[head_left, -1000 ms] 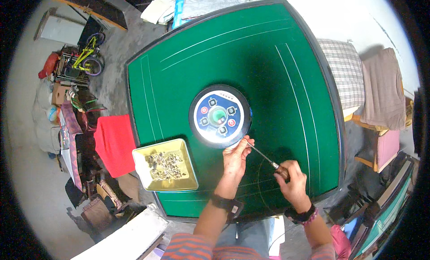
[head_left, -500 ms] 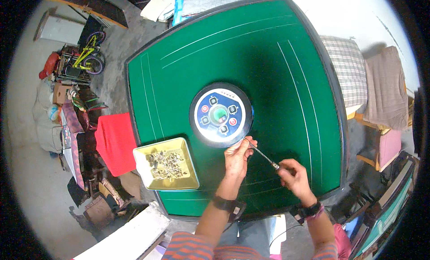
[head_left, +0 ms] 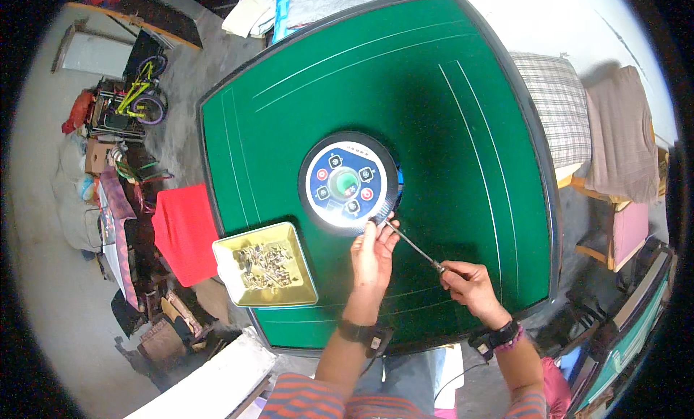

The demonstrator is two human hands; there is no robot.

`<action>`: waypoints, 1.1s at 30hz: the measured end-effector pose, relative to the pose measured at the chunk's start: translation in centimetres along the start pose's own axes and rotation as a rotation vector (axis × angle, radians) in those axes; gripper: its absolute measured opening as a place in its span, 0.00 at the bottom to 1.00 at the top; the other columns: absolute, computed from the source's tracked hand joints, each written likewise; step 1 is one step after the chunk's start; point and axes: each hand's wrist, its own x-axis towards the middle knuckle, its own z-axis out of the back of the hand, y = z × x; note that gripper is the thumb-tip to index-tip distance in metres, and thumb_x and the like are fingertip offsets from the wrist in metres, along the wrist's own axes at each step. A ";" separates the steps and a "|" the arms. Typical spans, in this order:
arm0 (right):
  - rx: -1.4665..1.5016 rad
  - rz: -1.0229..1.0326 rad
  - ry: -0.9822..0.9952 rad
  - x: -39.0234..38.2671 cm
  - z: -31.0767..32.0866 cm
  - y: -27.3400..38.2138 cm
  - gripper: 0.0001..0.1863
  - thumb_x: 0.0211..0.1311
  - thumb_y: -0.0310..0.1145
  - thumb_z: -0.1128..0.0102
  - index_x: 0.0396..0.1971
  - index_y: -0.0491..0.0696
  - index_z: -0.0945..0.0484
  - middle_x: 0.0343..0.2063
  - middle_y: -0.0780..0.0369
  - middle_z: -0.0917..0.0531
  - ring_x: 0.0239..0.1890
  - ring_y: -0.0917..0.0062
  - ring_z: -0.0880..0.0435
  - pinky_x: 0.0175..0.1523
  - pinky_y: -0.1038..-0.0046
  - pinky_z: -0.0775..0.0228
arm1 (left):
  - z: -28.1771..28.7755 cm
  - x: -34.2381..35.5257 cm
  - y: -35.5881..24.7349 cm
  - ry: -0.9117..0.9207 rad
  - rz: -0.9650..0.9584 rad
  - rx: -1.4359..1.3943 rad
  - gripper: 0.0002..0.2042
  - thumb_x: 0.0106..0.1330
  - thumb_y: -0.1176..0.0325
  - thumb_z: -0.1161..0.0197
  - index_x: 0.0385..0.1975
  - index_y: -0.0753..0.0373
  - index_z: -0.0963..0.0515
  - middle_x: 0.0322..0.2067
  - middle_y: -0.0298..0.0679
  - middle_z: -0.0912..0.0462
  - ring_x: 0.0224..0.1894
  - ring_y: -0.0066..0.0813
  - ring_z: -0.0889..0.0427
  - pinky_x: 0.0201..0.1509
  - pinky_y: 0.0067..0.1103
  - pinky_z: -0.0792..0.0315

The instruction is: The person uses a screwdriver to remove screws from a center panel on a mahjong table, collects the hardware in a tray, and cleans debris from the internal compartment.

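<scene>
A round control console (head_left: 313, 193) with a dark rim, blue-and-white face and several buttons stands in the middle of the green-topped table (head_left: 325, 94). My right hand (head_left: 471, 289) is closed around the handle of a long-shafted screwdriver (head_left: 418, 251). Its shaft slants up and left to the console's near right edge. There my left hand (head_left: 373, 258) has its fingers bent together at the rim, beside the screwdriver's tip; what they pinch is too small to tell. A yellowish rectangular tin (head_left: 309, 292) holding many small screws (head_left: 266, 266) sits at the table's left near corner.
A dark raised border (head_left: 538, 130) runs around the table. A red-covered seat (head_left: 182, 235) stands at the left, and a checked cushion (head_left: 553, 108) and a chair with brown cloth (head_left: 622, 137) at the right. A small yellow bicycle (head_left: 137, 94) is farther off.
My left fingers have shifted at the rim, with the thumb now apart from the shaft. My right hand has changed its grip on the handle. The whole view has moved slightly.
</scene>
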 end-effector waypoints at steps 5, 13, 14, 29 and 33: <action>-0.881 0.738 -0.131 0.4 -1.3 -0.6 0.12 0.60 0.26 0.39 0.43 0.39 0.23 0.23 0.59 0.21 0.20 0.75 0.25 0.27 0.76 0.31 | 0.1 0.5 -1.3 -0.056 0.042 -0.072 0.11 0.70 0.70 0.44 0.48 0.65 0.26 0.44 0.46 0.18 0.47 0.34 0.19 0.46 0.26 0.23; -0.502 0.316 0.024 0.7 -0.3 -0.3 0.10 0.64 0.26 0.42 0.44 0.40 0.22 0.18 0.63 0.25 0.17 0.84 0.30 0.21 0.81 0.38 | 1.1 0.6 -1.6 0.018 0.043 0.067 0.12 0.69 0.68 0.43 0.49 0.65 0.26 0.46 0.48 0.19 0.47 0.36 0.19 0.47 0.27 0.23; -0.256 0.089 0.055 0.6 -0.2 -0.2 0.10 0.65 0.27 0.43 0.44 0.40 0.21 0.18 0.65 0.26 0.16 0.88 0.33 0.19 0.83 0.42 | 1.1 0.6 -1.5 0.034 0.050 0.064 0.12 0.69 0.69 0.43 0.49 0.64 0.26 0.46 0.48 0.19 0.47 0.36 0.19 0.48 0.27 0.23; -1.229 0.873 -0.192 0.6 -1.4 -0.3 0.19 0.57 0.29 0.36 0.48 0.41 0.26 0.23 0.59 0.21 0.19 0.68 0.21 0.22 0.70 0.29 | 0.7 0.8 -1.9 0.002 0.037 0.028 0.10 0.69 0.72 0.44 0.48 0.65 0.26 0.44 0.46 0.19 0.45 0.38 0.18 0.44 0.28 0.21; -1.164 0.801 -0.152 1.0 -1.4 -0.3 0.16 0.57 0.27 0.37 0.46 0.41 0.24 0.25 0.55 0.20 0.22 0.61 0.19 0.26 0.66 0.27 | 1.5 0.7 -1.6 0.031 0.062 0.089 0.13 0.68 0.69 0.43 0.51 0.65 0.27 0.47 0.48 0.19 0.48 0.36 0.19 0.49 0.29 0.22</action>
